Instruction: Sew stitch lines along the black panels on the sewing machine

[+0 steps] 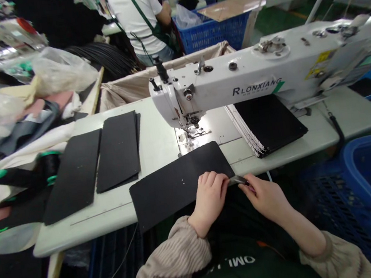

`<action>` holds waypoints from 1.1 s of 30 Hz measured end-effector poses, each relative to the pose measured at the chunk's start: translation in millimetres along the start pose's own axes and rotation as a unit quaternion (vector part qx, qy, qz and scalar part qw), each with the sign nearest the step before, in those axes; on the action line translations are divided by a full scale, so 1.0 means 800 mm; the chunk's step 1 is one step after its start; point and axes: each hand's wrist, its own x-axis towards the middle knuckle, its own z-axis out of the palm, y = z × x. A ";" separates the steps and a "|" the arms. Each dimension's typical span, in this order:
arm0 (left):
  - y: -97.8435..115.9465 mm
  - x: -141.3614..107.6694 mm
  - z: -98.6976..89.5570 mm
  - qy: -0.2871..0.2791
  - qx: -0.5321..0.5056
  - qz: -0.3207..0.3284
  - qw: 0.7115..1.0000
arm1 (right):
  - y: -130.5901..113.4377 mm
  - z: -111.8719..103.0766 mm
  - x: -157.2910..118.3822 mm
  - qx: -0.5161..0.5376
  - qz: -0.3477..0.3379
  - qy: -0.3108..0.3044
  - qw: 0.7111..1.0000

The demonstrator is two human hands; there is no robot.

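Observation:
A black rectangular panel (176, 174) lies at a slant across the front edge of the sewing table. My left hand (211, 200) is closed on its near edge, close to the right corner. In my right hand (267, 194) are thread snips (237, 179), their metal blades touching or almost touching the panel's edge beside my left fingertips. Just behind the panel is the needle and presser foot area (191, 133) of a white sewing machine (211, 80).
Flat black panels (118, 148) lie to the left, beside black thread cones (18, 177). A thick stack of black pieces (269, 122) sits under the machine arm. A blue basket (354, 161) stands at right. Beyond the table, a person in a white shirt (135, 15) works.

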 end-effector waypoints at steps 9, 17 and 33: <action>0.002 -0.001 0.008 0.022 -0.042 0.001 0.999 | -0.010 0.008 0.016 -0.083 -0.007 0.020 0.996; -0.045 -0.055 -0.082 -0.096 -0.097 0.130 0.982 | 0.007 -0.010 0.017 -0.029 0.037 0.064 0.997; -0.137 -0.159 -0.214 0.216 -0.235 -0.337 0.886 | -0.037 -0.049 0.078 0.241 -0.058 0.067 0.966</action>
